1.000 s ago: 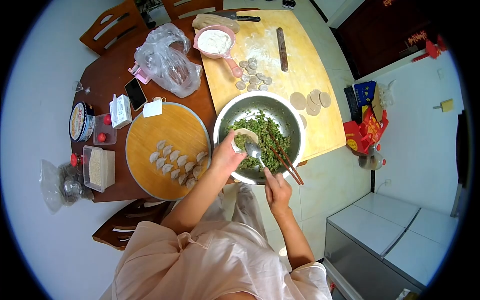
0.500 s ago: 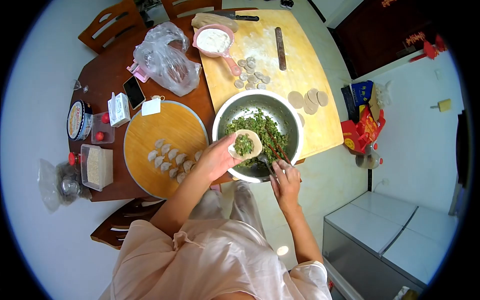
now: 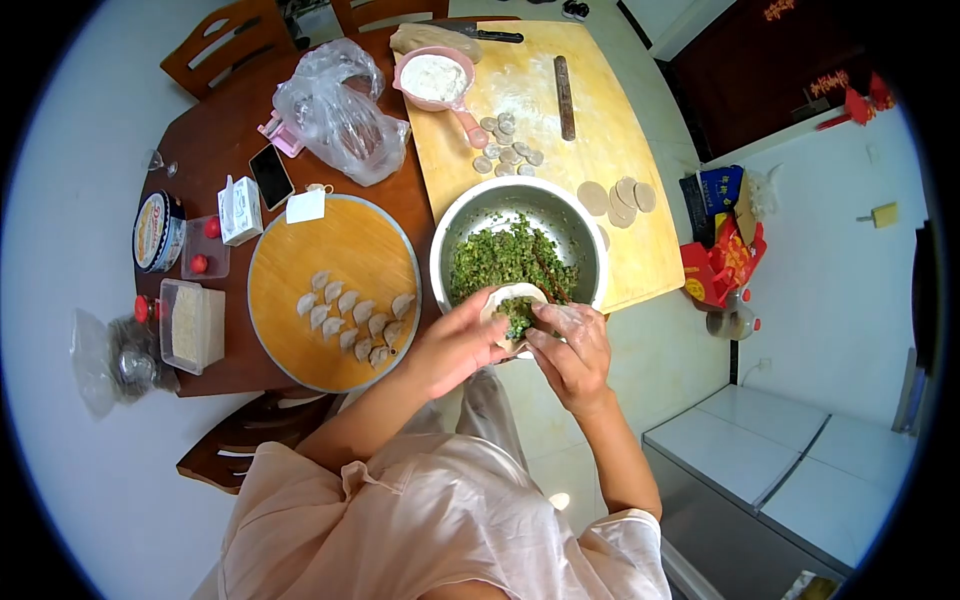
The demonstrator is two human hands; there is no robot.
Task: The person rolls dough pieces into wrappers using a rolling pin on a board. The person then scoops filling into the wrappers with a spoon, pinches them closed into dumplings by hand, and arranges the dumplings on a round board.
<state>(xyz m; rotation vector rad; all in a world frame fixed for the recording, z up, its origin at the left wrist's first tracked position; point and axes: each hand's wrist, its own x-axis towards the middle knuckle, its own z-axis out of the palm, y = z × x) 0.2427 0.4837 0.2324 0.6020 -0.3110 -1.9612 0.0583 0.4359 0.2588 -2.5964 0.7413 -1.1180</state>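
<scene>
Over the near edge of a steel bowl point(image 3: 443, 232), my left hand point(image 3: 455, 348) holds a dumpling wrapper point(image 3: 503, 297) with green filling heaped in its middle. My right hand point(image 3: 580, 355) grips the wrapper's right edge with its fingertips. Chopped green filling point(image 3: 500, 255) lies in the bowl, and dark chopsticks point(image 3: 553, 285) lean there, partly hidden behind my right hand. Folded dumplings point(image 3: 348, 300) sit in rows on a round wooden board point(image 3: 290, 240) to the left.
A pale wooden board point(image 3: 640, 265) carries flat wrappers point(image 3: 622, 203), small dough pieces point(image 3: 505, 155), a rolling pin point(image 3: 564, 98), a knife point(image 3: 495, 36) and a pink flour scoop point(image 3: 468, 115). Farther left are a plastic bag point(image 3: 335, 115), a phone point(image 3: 270, 178) and a tissue box point(image 3: 240, 210).
My right hand has let go of the spoon and chopsticks and taken the wrapper's edge. My left hand has brought the filled wrapper right and slightly down.
</scene>
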